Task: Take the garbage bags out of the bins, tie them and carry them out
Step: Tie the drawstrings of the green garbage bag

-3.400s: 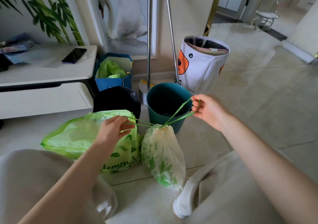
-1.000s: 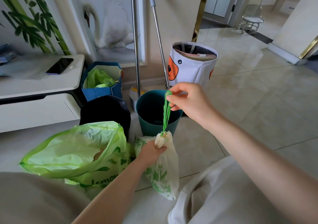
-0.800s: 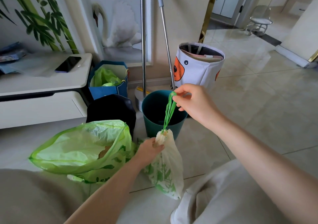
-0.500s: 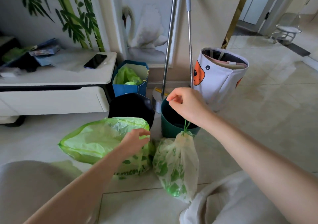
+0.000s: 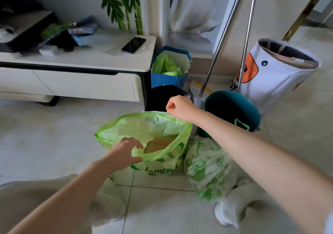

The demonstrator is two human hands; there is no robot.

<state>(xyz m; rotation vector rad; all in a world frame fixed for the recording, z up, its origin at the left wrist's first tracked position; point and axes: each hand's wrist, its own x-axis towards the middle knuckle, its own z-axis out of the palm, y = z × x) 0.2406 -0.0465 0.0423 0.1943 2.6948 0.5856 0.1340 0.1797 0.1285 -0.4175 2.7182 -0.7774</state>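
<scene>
Both hands work at the mouth of the open light-green garbage bag [image 5: 158, 134], which stands on the tiled floor [image 5: 54, 136] in front of a black bin [image 5: 162, 97]. Left hand [image 5: 124, 152] pinches the near rim of the bag between thumb and fingers, pulling it toward the person. Right hand [image 5: 180, 107] is curled into a fist at the far rim, just above the bag's top edge; whether it holds the rim or a drawstring cannot be made out. Brown cardboard [image 5: 158, 143] shows inside the bag.

Just right of it, touching its side, lies a second bag [image 5: 207, 167], white with green leaf print, its neck drawn closed. Behind that one a teal bin [image 5: 232, 111] sits tilted and without a liner. Two metal poles [image 5: 232, 35] lean against the wall behind the bins, beside a white fabric basket [image 5: 275, 73] with an orange patch. A blue paper bag [image 5: 169, 70] stuffed with green plastic stands against a white cabinet [image 5: 72, 79], which carries a phone [image 5: 133, 44].
</scene>
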